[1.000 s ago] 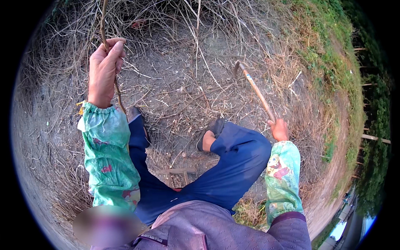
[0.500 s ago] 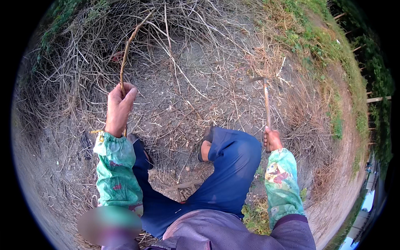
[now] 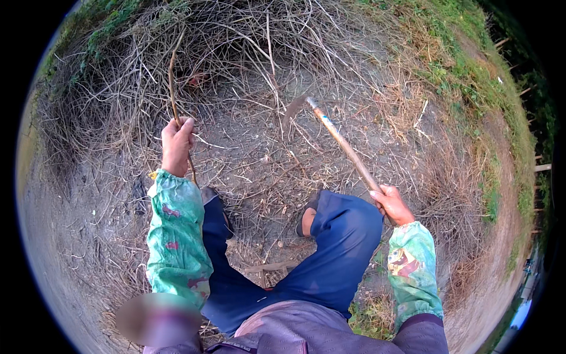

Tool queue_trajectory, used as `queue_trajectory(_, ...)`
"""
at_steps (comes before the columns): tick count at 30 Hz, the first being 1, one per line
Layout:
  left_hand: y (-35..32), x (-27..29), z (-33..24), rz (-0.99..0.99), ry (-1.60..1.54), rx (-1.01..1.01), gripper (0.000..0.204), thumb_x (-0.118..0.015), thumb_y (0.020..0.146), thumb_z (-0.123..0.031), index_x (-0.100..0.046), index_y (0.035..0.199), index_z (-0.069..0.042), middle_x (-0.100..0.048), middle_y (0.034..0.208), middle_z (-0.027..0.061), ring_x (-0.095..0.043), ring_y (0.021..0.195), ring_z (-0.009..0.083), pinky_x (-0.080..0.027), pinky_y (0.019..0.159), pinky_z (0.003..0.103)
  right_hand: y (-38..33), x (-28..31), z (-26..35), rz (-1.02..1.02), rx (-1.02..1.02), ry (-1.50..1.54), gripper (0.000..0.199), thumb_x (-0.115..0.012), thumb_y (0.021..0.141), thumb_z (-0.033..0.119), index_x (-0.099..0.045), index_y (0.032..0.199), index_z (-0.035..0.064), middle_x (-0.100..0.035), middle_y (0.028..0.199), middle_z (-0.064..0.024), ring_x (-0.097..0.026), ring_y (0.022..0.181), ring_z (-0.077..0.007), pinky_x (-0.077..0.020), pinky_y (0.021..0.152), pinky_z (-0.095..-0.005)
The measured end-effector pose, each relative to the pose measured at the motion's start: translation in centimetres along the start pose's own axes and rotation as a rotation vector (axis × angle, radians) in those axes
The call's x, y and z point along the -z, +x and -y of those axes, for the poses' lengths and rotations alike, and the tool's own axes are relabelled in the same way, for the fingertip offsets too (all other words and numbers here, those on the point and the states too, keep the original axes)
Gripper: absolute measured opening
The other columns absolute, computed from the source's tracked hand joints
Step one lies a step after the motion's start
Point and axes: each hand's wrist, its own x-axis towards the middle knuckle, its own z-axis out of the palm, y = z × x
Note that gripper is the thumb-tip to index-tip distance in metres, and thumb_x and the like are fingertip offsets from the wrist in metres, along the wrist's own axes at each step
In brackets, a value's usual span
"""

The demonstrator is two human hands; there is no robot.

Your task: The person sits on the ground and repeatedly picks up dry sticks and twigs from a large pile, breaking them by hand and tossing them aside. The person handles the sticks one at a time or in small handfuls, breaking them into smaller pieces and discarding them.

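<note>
My left hand (image 3: 176, 145) is closed around a thin dry stalk (image 3: 171, 82) that rises out of a tangle of dead brush (image 3: 194, 47) ahead of me. My right hand (image 3: 391, 203) grips the wooden handle of a sickle-like tool (image 3: 339, 138). Its dark blade (image 3: 293, 107) points left over bare soil, just short of the brush. Both forearms wear green patterned sleeves. My legs in blue trousers stand between the hands, with one foot (image 3: 308, 216) near the middle.
Dry twigs and straw litter the brown ground (image 3: 265, 171). Green grass (image 3: 471, 76) covers the slope to the right. A broken stick (image 3: 272, 266) lies between my feet. Bare earth spreads to the left.
The right hand has swung the tool from upright to slanting left, blade now low near the brush. The left hand keeps its hold on the stalk, now slightly lower.
</note>
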Motion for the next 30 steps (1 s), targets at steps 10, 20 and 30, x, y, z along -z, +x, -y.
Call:
queue_trajectory(10,0.0,2.1,-1.8,-0.139,-0.455,-0.085,0.016,-0.059,0.099,-0.017,-0.061,0.106,-0.003,-0.062,0.079,0.0013,-0.051,0.057,0.0055,-0.039,0.051,0.020,13.0,-9.8,9.6,-0.127,0.054,0.237,0.021,-0.063,0.094,0.020,-0.053,0.085,0.0036,-0.053,0.062,-0.0022,-0.050,0.045,-0.0119,-0.0397,0.039,-0.0287)
queue_trajectory(20,-0.5,5.3,-3.3,-0.154,-0.627,-0.079,0.018,-0.058,0.100,-0.014,-0.060,0.111,0.000,-0.060,0.083,0.0039,-0.051,0.063,0.0089,-0.039,0.054,0.022,11.1,-14.3,11.8,0.126,0.029,-0.106,0.021,-0.065,0.093,0.020,-0.053,0.082,0.0078,-0.051,0.061,0.0020,-0.048,0.046,-0.0078,-0.0387,0.039,-0.0259)
queue_trajectory(30,-0.7,7.2,-3.4,-0.271,-0.828,-0.067,0.018,-0.054,0.102,-0.016,-0.059,0.108,0.000,-0.059,0.080,0.0048,-0.050,0.063,0.0104,-0.042,0.054,0.024,12.9,-11.2,9.9,-0.211,0.124,-0.009,0.015,-0.063,0.092,0.015,-0.055,0.084,0.0057,-0.053,0.063,-0.0002,-0.050,0.047,-0.0100,-0.0408,0.040,-0.0270)
